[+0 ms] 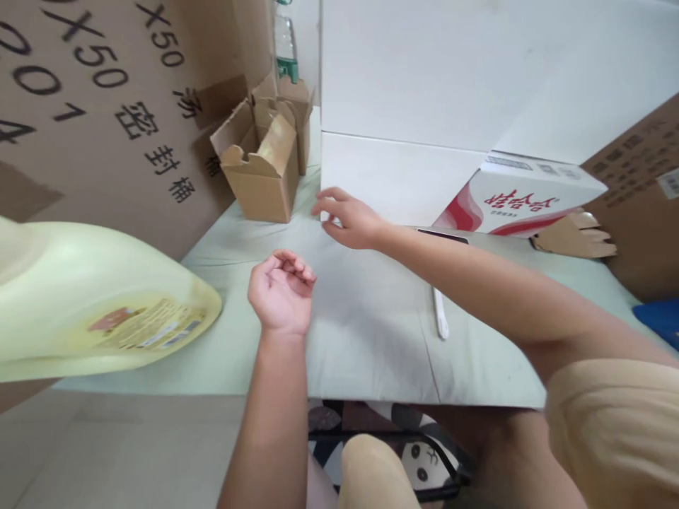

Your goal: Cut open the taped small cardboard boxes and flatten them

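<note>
My left hand [283, 291] is held palm up above the pale green cloth [366, 353], its fingers loosely curled and nothing in the palm. Farther forward, my right hand [347, 218] reaches leftward with fingers apart, holding nothing I can see. Its fingertips are nearest a small open brown cardboard box [259, 194], without touching it. A second open small box [302, 134] stands behind that one. On the cloth under my right forearm lies a slim white tool [440, 314], partly covered by the arm. The edge of a dark flat object [445, 235] shows beyond the forearm.
A large pale yellow bottle [106, 283] juts in from the left, before a big printed carton [106, 127]. White panels [403, 177] stand at the back, with a red-and-white box [523, 194] at right. A plastic bottle [286, 46] is behind the small boxes.
</note>
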Available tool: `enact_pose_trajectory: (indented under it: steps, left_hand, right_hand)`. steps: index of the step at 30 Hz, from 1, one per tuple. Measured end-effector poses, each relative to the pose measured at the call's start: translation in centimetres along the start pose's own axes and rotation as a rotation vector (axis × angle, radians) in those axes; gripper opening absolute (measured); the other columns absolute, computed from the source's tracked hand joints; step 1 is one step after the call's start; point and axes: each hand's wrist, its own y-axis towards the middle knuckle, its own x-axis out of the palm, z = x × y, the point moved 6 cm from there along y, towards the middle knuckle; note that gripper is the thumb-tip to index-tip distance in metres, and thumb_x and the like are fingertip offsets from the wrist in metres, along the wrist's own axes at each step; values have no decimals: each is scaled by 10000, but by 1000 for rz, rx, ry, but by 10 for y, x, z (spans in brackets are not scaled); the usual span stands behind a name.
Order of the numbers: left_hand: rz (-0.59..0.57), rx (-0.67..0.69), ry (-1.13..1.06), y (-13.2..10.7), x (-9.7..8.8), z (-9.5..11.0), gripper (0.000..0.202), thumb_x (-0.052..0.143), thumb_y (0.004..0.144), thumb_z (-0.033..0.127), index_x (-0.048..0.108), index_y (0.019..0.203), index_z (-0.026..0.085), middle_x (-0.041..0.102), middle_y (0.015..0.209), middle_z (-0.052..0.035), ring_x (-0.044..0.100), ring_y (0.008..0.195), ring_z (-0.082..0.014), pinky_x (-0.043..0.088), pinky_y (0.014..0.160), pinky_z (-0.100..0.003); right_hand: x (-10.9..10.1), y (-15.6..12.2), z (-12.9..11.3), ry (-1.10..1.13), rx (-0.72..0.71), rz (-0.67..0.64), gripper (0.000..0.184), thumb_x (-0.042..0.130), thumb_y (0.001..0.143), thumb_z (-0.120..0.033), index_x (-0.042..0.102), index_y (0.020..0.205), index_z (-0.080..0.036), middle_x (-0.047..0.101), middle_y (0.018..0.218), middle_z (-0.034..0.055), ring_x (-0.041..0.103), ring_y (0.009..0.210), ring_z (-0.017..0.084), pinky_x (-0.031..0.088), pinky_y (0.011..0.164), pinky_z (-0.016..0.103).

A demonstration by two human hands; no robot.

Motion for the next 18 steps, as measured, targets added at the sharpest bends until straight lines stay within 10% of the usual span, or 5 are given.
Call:
enact_pose_trajectory:
  steps: [4,9,14,18]
  left_hand:
    - [-7,27,6,-1,-3,7,180,609,708,358,610,665,183,495,618,-8,483,526,-112,431,523,-218]
    - [-1,52,47,-2,-5,13,185,603,709,359,612,663,181,484,611,-12,490,533,-115,417,534,-221]
    - [62,142,130,0,-7,6,190,578,722,391,556,695,204,452,640,2,464,580,-138,404,576,-259]
    - [403,481,455,0,-31,20,80,526,767,288,474,767,227,474,761,0,507,768,-174,432,762,-308]
  right_hand:
    - [26,79,-41,-44,154,-57,351,629,931,-201,661,1280,-186,147,1796,114,751,1145,303,550,1129,570]
    - [22,109,-40,2,229,-6,239,771,867,-162,707,1096,-182,352,1717,75,710,1285,325,524,1214,501]
    - [11,91,-44,56,206,-15,352,608,931,-32,676,1275,-61,548,1615,85,606,1415,157,405,1260,249]
    - [-16,18,-50,94,211,51,274,573,987,-129,738,1202,-91,626,1542,97,728,1132,149,544,1125,298]
